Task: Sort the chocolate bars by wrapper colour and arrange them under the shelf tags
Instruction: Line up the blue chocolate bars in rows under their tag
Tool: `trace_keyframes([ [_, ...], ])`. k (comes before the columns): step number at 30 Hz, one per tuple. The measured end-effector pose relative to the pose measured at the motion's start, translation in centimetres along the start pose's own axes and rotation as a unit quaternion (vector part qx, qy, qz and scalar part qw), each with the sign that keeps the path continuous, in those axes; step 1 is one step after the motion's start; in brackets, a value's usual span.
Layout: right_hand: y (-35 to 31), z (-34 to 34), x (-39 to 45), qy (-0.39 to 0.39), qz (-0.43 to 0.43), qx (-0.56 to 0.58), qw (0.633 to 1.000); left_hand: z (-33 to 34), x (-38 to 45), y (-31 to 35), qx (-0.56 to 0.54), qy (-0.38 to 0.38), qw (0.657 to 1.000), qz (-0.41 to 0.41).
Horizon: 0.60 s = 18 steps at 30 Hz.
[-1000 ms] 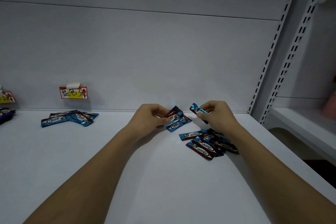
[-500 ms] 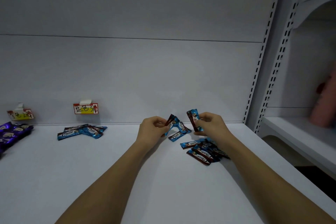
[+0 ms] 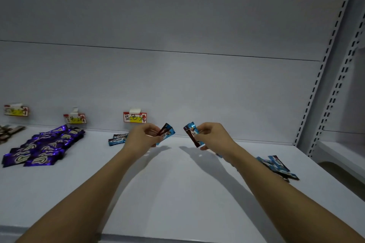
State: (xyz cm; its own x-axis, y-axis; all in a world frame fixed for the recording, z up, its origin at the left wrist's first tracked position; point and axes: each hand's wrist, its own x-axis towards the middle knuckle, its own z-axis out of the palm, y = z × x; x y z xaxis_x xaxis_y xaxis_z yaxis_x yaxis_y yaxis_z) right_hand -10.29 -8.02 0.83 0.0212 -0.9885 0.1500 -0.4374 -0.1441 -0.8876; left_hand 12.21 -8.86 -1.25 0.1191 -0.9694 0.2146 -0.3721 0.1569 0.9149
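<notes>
My left hand [image 3: 143,136] grips a few blue-and-brown chocolate bars [image 3: 166,133] above the white shelf [image 3: 177,183]. In my right hand [image 3: 214,135] is another small bunch of blue bars [image 3: 191,132]. Both bunches hang in the air just right of the blue shelf tag [image 3: 135,117]. Under that tag lie a few blue bars [image 3: 118,139], partly hidden by my left hand. A loose pile of blue bars [image 3: 277,165] lies at the right, behind my right forearm.
Purple bars [image 3: 42,147] are spread under a second tag [image 3: 75,118] at the left. Dark bars [image 3: 8,132] sit under a third tag [image 3: 16,110] at the far left edge. A slotted upright [image 3: 324,65] bounds the shelf on the right.
Both hands lifted their blue bars off the right pile and moved left toward the blue tag. The view swung left, bringing the purple bars and more tags into sight.
</notes>
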Motion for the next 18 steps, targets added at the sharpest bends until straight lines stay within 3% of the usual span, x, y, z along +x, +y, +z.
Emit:
trace_keyframes([
  [8, -2.5, 9.6, 1.6, -0.062, 0.025, -0.041, 0.997, -9.8, 0.1, -5.1, 0.07, 0.043, 0.996, -0.022],
  [15, -3.3, 15.8, 3.5, -0.069, 0.005, -0.074, 0.995, -11.4, 1.7, -7.5, 0.148, 0.041, 0.988, 0.005],
  [18, -2.7, 17.3, 4.1, -0.031, -0.027, -0.104, 0.994, -11.2, 2.8, -8.0, 0.184, 0.041, 0.982, 0.013],
])
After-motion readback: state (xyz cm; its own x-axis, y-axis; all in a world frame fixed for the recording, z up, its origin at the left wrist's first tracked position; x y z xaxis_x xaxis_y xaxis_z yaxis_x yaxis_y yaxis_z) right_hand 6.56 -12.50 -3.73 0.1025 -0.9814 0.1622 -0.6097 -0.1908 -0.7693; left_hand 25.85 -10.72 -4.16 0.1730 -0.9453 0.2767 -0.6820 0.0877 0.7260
